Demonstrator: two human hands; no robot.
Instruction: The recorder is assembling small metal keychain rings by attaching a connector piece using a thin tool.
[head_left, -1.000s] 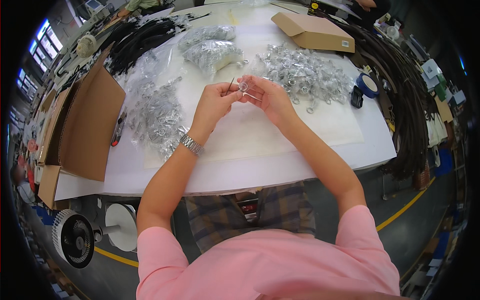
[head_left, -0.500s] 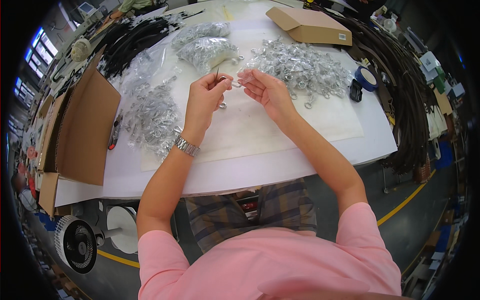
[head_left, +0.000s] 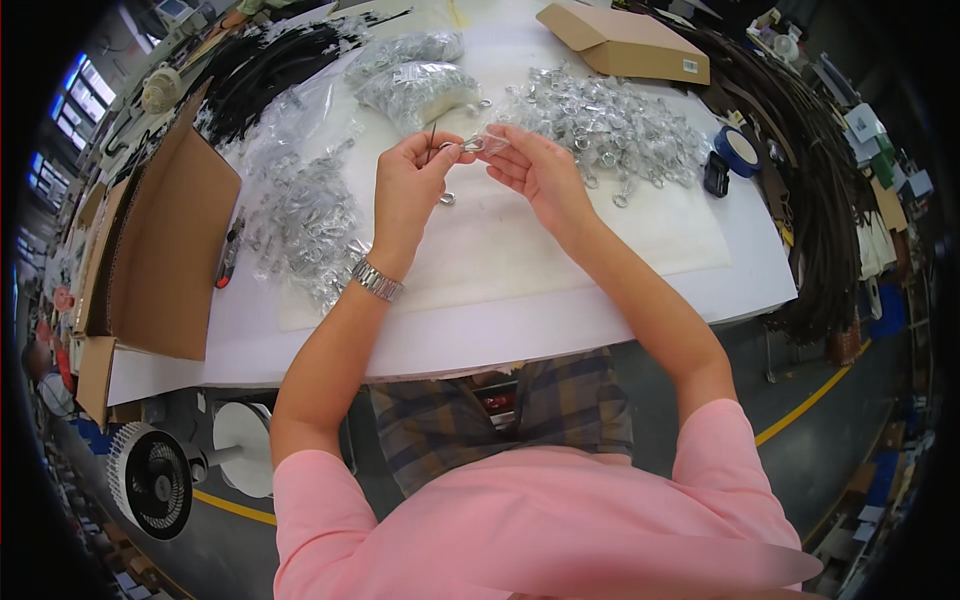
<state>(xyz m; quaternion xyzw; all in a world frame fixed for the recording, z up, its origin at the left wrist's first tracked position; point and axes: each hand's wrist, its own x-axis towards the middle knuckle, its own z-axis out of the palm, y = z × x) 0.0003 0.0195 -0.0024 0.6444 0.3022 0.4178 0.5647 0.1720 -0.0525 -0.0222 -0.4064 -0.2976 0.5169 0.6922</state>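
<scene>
My left hand (head_left: 412,183) and my right hand (head_left: 533,165) meet above the white table (head_left: 500,320), fingertips together on a small metal clasp (head_left: 472,145) and a thin clear plastic sleeve. A thin dark strand sticks up from my left fingers. A silver watch (head_left: 376,281) is on my left wrist. A heap of loose metal clasps (head_left: 610,125) lies just beyond my right hand. Bagged clasps in clear plastic (head_left: 305,215) lie left of my left hand. One loose clasp (head_left: 447,199) rests on the pale mat under my hands.
Two clear bags of metal parts (head_left: 415,75) sit behind my hands. A flat cardboard box (head_left: 625,45) is at the back right, open cardboard (head_left: 165,250) at the left edge, blue tape roll (head_left: 738,150) at right. Black straps (head_left: 820,200) hang off the right side. A fan (head_left: 150,480) stands on the floor.
Both hands have stayed close together over the mat, working the small clasp between the fingertips; the view has shifted slightly. Nothing else on the table moved.
</scene>
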